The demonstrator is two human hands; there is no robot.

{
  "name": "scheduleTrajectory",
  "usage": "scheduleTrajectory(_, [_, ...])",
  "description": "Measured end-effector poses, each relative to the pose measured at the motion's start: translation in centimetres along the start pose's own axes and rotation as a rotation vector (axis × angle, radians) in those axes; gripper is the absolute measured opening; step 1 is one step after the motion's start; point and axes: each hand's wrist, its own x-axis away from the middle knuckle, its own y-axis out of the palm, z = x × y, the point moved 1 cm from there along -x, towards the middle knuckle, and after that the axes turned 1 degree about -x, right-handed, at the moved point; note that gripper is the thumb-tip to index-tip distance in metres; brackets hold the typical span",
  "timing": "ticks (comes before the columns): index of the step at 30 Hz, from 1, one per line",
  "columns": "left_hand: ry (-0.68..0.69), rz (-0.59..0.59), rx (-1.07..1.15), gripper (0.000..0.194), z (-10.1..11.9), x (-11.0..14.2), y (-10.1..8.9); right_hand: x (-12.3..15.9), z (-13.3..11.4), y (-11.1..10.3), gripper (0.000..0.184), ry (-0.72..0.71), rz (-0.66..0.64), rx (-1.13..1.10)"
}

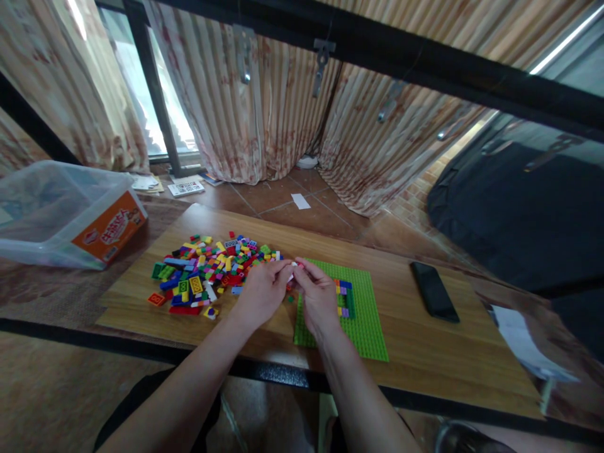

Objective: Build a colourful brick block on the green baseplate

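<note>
My left hand (267,288) and my right hand (318,294) meet fingertip to fingertip above the board. Between them they pinch small toy bricks (293,266), white and pinkish-red, partly covered by the fingers. Left of my left hand spreads a loose pile of coloured toy bricks (207,267). Under and beyond my right hand lies a green studded baseplate (370,314). On it stands a low brick structure (348,299) in blue, purple, yellow and dark green, its left part hidden by my right hand.
A black phone (434,291) lies on the wooden board (401,352) at the right. White papers (531,340) rest past the board's right end. At the far left stands a clear plastic bin (56,207) with an orange label. Curtains hang behind, beyond a tiled floor (278,198).
</note>
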Motion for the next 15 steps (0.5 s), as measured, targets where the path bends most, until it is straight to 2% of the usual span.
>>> scheduleTrajectory(9, [-0.053,0.118,0.0,0.034,-0.2,-0.2,0.5,-0.2,0.6,-0.6,0.026,-0.143,0.043,0.177])
scheduleTrajectory(12, [-0.114,0.118,0.128,0.035,-0.9,-0.4,0.6,-0.3,0.7,-0.6,0.028,-0.116,0.014,0.173])
scheduleTrajectory(15, [-0.247,0.131,0.413,0.03,-1.3,-0.5,0.6,-0.3,0.7,-0.5,0.03,-0.074,-0.02,0.13])
